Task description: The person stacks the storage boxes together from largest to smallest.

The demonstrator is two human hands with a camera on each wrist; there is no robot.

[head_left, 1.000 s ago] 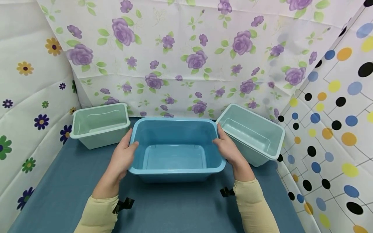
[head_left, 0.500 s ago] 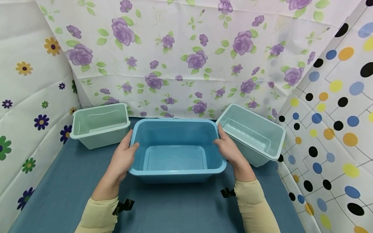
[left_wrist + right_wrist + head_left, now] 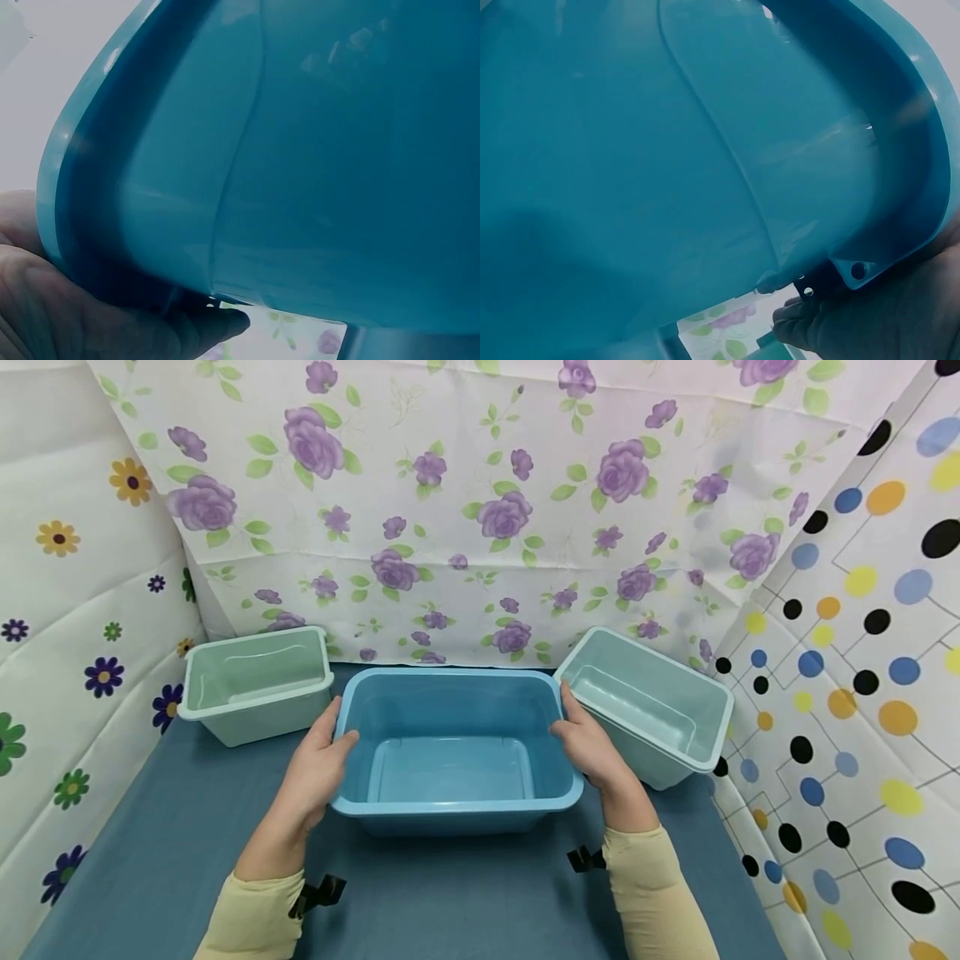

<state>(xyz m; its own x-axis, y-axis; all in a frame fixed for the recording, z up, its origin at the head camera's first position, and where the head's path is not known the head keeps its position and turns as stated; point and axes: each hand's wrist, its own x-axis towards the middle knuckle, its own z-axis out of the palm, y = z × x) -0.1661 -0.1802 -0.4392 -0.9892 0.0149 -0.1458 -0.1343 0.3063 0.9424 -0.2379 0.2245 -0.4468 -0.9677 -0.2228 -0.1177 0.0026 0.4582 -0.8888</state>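
A blue rectangular plastic basin (image 3: 450, 768) stands in the middle of the head view, with nothing inside it. My left hand (image 3: 318, 764) grips its left side, thumb over the rim and fingers underneath. On the opposite side my right hand (image 3: 588, 739) holds the rim the same way. From the left wrist, the basin's outer wall (image 3: 315, 165) fills most of the view, and the fingers (image 3: 202, 330) curl below the rim. The right wrist view shows the outer wall (image 3: 630, 165) too, with a small holed tab (image 3: 851, 271) under the rim beside the hand.
A pale green tub (image 3: 258, 685) sits left of the basin. Another pale green tub (image 3: 645, 702), turned at an angle, is close on the right. Blue cloth covers the table (image 3: 465, 902). A flowered curtain (image 3: 450, 510) hangs behind, and patterned cloths flank both sides.
The blue basin has shifted very slightly toward me, with both hands keeping the same grip. The two green tubs stay where they were.
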